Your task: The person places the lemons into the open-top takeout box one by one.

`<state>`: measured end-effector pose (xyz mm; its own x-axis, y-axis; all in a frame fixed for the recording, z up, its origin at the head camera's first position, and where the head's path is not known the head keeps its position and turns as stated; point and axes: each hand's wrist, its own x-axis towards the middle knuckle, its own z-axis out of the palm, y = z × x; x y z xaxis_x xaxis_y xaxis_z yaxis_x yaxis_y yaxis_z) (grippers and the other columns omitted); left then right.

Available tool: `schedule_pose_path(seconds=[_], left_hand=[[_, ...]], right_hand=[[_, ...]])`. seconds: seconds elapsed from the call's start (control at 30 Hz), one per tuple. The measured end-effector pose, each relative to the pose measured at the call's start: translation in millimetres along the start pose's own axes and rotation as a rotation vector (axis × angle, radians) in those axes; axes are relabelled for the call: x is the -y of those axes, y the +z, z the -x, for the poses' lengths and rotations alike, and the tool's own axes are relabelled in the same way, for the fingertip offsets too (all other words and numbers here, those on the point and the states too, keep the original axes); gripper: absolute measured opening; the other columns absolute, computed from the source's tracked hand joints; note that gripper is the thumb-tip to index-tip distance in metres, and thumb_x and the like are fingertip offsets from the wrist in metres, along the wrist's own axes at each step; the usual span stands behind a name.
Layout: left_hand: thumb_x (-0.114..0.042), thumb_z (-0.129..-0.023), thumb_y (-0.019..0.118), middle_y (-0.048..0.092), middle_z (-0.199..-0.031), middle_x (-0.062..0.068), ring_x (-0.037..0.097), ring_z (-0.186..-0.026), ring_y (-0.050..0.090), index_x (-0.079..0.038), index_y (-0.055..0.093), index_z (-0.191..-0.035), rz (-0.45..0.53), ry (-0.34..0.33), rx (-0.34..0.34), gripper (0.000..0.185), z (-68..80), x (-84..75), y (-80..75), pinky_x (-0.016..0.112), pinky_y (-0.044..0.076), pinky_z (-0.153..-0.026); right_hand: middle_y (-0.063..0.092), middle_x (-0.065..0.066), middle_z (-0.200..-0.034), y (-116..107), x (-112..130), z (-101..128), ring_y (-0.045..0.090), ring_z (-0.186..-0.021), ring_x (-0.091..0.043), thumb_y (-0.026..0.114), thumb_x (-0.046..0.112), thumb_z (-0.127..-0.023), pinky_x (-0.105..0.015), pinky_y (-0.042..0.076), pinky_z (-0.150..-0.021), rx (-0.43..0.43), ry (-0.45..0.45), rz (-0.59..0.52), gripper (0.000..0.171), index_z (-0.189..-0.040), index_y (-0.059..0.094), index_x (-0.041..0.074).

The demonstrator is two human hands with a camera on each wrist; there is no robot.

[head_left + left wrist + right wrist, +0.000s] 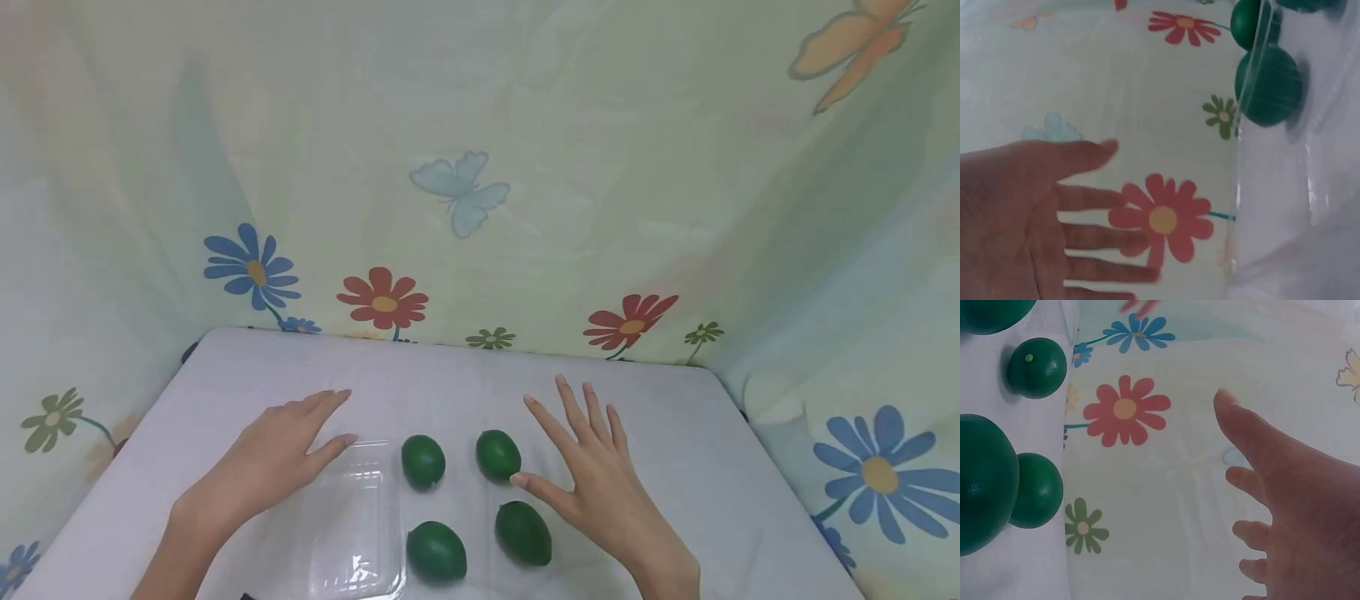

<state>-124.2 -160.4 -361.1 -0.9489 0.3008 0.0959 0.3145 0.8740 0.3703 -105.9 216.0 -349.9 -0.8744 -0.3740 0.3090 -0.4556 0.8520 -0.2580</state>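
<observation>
Several dark green, lime-like fruits lie on the white table: a back left fruit [423, 462], a back right fruit [498, 455], a front left fruit [437, 552] and a front right fruit [523, 533]. Left of them is a clear plastic tray [395, 517], partly covered by my left arm. My left hand [288, 442] is over the tray's far left part, fingers extended and holding nothing. Just right of the fruits, my right hand [592, 475] spreads its fingers with nothing in them. Its thumb tip overlaps the edge of the back right fruit in the head view.
The table [675, 433] has a white cover and rounded far corners. A curtain [570, 208] printed with flowers and butterflies hangs behind it and along both sides. A small dark object [247, 596] shows at the bottom edge of the head view.
</observation>
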Motion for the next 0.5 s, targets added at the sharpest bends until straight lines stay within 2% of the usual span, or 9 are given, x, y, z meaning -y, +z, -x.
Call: schedule_pose_path(seconds=[0.13, 0.2, 0.33, 0.5], left_hand=[[-0.044, -0.100, 0.064, 0.063, -0.136, 0.025, 0.044, -0.125, 0.061, 0.000, 0.053, -0.146, 0.076, -0.141, 0.168, 0.064, -3.8, 22.8, 3.7, 0.062, 0.052, -0.100], [-0.042, -0.100, 0.064, 0.068, -0.125, 0.023, 0.040, -0.114, 0.066, 0.002, 0.054, -0.143, 0.122, -0.176, 0.227, 0.062, -6.0, 34.0, 6.7, 0.058, 0.056, -0.095], [-0.035, -0.100, 0.065, 0.073, -0.102, 0.013, 0.025, -0.085, 0.068, 0.005, 0.059, -0.136, 0.241, -0.186, 0.296, 0.054, -10.4, 51.1, 12.2, 0.043, 0.059, -0.075], [-0.025, -0.101, 0.064, 0.070, -0.086, 0.008, 0.021, -0.065, 0.063, 0.005, 0.062, -0.128, 0.418, -0.195, 0.361, 0.041, -15.2, 62.3, 14.0, 0.034, 0.055, -0.064]], right_hand=[[0.014, -0.011, -0.173, 1, 1, 0, 0.006, -0.158, -0.046, 0.076, 0.054, -0.088, -0.075, 0.011, -0.119, 0.000, -0.002, 0.000, 0.087, -0.161, 0.034, 0.034], [0.014, -0.011, -0.173, 2, 1, 0, 0.007, -0.158, -0.046, 0.076, 0.053, -0.088, -0.075, 0.011, -0.119, 0.004, -0.001, -0.001, 0.087, -0.161, 0.034, 0.034], [0.014, -0.011, -0.173, 3, 0, 0, 0.007, -0.157, -0.048, 0.077, 0.052, -0.087, -0.076, 0.012, -0.118, 0.011, -0.005, -0.007, 0.087, -0.160, 0.034, 0.033], [0.016, -0.013, -0.172, 2, -2, -4, 0.007, -0.157, -0.049, 0.078, 0.050, -0.088, -0.075, 0.013, -0.118, 0.028, 0.000, -0.016, 0.086, -0.160, 0.035, 0.032]])
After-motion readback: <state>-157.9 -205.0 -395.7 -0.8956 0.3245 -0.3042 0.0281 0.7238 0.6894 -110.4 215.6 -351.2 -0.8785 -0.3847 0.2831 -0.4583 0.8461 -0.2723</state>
